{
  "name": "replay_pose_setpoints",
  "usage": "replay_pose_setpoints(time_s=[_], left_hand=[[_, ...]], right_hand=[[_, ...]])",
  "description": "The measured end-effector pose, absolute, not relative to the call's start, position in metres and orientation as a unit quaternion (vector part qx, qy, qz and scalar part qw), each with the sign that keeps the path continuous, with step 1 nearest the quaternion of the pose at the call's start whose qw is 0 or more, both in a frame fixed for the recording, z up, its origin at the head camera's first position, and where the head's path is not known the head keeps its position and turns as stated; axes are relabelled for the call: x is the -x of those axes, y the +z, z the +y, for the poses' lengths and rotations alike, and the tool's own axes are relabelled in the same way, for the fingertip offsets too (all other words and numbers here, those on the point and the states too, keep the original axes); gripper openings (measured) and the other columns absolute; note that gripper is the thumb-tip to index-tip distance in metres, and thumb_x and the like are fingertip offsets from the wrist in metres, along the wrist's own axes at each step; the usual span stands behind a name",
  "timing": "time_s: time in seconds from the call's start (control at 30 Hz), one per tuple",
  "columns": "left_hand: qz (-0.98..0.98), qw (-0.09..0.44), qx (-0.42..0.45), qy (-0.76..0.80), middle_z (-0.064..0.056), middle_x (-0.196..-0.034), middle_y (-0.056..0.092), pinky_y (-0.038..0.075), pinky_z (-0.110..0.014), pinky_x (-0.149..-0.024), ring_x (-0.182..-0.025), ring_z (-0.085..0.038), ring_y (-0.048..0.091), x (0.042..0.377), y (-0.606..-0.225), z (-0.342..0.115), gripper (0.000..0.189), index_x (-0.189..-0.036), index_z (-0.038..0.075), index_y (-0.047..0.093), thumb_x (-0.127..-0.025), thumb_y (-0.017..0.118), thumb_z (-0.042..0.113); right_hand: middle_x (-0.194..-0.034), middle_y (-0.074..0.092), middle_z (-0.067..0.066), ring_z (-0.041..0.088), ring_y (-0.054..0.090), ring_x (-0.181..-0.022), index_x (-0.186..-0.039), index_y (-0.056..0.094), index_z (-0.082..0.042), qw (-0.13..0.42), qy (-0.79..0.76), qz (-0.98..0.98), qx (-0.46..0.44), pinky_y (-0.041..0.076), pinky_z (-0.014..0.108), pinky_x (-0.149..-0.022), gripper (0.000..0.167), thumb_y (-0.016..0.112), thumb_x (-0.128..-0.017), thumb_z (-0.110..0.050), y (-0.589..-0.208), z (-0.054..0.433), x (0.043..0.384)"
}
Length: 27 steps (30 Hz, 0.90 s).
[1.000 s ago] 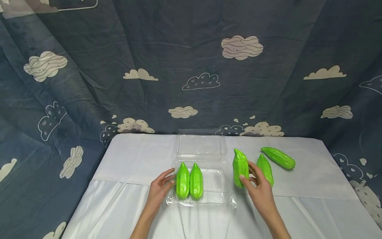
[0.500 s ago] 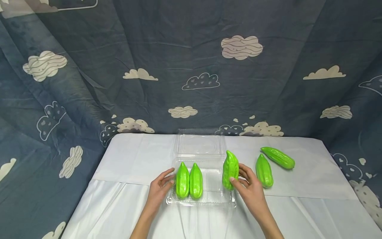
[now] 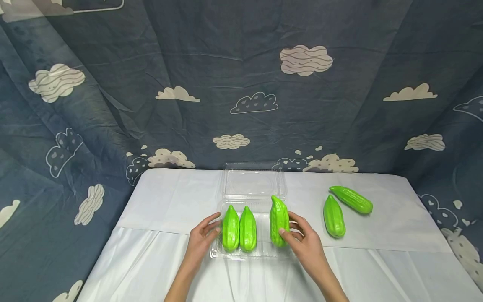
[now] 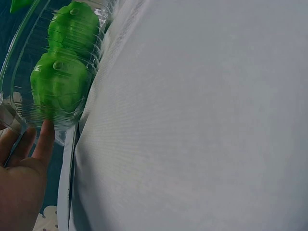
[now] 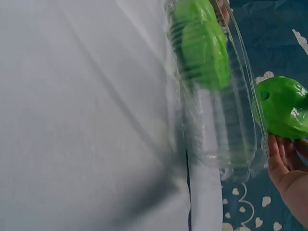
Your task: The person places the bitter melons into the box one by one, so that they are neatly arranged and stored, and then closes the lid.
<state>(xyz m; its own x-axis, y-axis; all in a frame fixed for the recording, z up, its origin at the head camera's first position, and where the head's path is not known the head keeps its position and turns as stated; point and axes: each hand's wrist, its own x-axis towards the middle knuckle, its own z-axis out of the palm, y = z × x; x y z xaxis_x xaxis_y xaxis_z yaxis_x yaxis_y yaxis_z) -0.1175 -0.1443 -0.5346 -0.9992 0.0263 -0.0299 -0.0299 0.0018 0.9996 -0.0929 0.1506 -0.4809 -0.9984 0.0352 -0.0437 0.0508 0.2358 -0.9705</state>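
My right hand [image 3: 305, 243] holds a glossy green bitter melon [image 3: 279, 222], thumb on its near face and fingers round its right side. It is raised over the right part of a clear plastic clamshell box [image 3: 260, 253]; in the right wrist view, the melon [image 5: 281, 107] shows above the box's rim. Two more bitter melons, the left one [image 3: 231, 230] and its neighbour [image 3: 247, 230], lie side by side in the box's left half, tips pointing away. At the box's left edge rests my left hand [image 3: 203, 237], its fingertips against the plastic wall in the left wrist view.
Two loose bitter melons lie on the white cloth at the right, one [image 3: 334, 217] lengthwise and another [image 3: 352, 199] slanted behind it. The box's lid [image 3: 253, 183] is folded back towards the dark cloud-print curtain [image 3: 241, 84] behind the table.
My right hand has carried the bitter melon leftward and slightly nearer, from beside the box to over its right part. The left hand and the other melons have stayed put.
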Motion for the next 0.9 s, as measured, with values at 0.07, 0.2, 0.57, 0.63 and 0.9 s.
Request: replay_pose_setpoints(time_s=[0.07,0.2,0.57,0.63,0.9], left_hand=[[0.707,0.02,0.002,0.707,-0.017,-0.133,0.059,0.041,-0.031,-0.104,-0.125,-0.029,0.055,0.118,-0.534,-0.144,0.046,-0.136,0.009,0.058,-0.091,0.064,0.003],[0.708,0.019,0.001,0.706,-0.018,-0.133,0.059,0.04,-0.036,-0.106,-0.124,-0.029,0.055,0.118,-0.534,-0.144,0.046,-0.136,0.009,0.058,-0.091,0.064,0.003],[0.707,0.018,0.0,0.707,-0.018,-0.132,0.059,0.039,-0.039,-0.107,-0.124,-0.028,0.055,0.118,-0.533,-0.144,0.045,-0.135,0.009,0.058,-0.091,0.064,0.003],[0.707,0.017,-0.001,0.707,-0.018,-0.132,0.059,0.04,-0.035,-0.106,-0.124,-0.029,0.055,0.118,-0.533,-0.144,0.045,-0.135,0.009,0.058,-0.091,0.064,0.003],[0.708,0.02,-0.003,0.706,-0.017,-0.134,0.058,0.041,-0.03,-0.104,-0.124,-0.03,0.055,0.117,-0.533,-0.145,0.045,-0.136,0.008,0.058,-0.091,0.064,0.003]], right_hand=[[-0.125,0.056,0.008,0.022,0.064,-0.104,-0.141,0.049,-0.019,0.009,-0.613,0.79,-0.031,0.056,0.026,-0.08,0.056,0.072,-0.091,-0.03,-0.481,0.148,0.092],[-0.126,0.055,0.008,0.023,0.063,-0.106,-0.141,0.05,-0.016,0.012,-0.605,0.795,-0.03,0.055,0.025,-0.08,0.054,0.071,-0.092,-0.027,-0.481,0.142,0.092],[-0.129,0.057,0.009,0.024,0.061,-0.109,-0.142,0.048,-0.018,0.002,-0.58,0.814,-0.027,0.054,0.025,-0.082,0.057,0.073,-0.091,-0.021,-0.478,0.131,0.094],[-0.127,0.057,0.01,0.024,0.061,-0.109,-0.143,0.048,-0.019,0.003,-0.574,0.818,-0.028,0.055,0.026,-0.082,0.058,0.073,-0.091,-0.02,-0.478,0.128,0.095],[-0.125,0.06,0.012,0.027,0.063,-0.108,-0.145,0.047,-0.016,0.001,-0.523,0.852,-0.03,0.057,0.034,-0.078,0.058,0.07,-0.092,-0.018,-0.482,0.118,0.099]])
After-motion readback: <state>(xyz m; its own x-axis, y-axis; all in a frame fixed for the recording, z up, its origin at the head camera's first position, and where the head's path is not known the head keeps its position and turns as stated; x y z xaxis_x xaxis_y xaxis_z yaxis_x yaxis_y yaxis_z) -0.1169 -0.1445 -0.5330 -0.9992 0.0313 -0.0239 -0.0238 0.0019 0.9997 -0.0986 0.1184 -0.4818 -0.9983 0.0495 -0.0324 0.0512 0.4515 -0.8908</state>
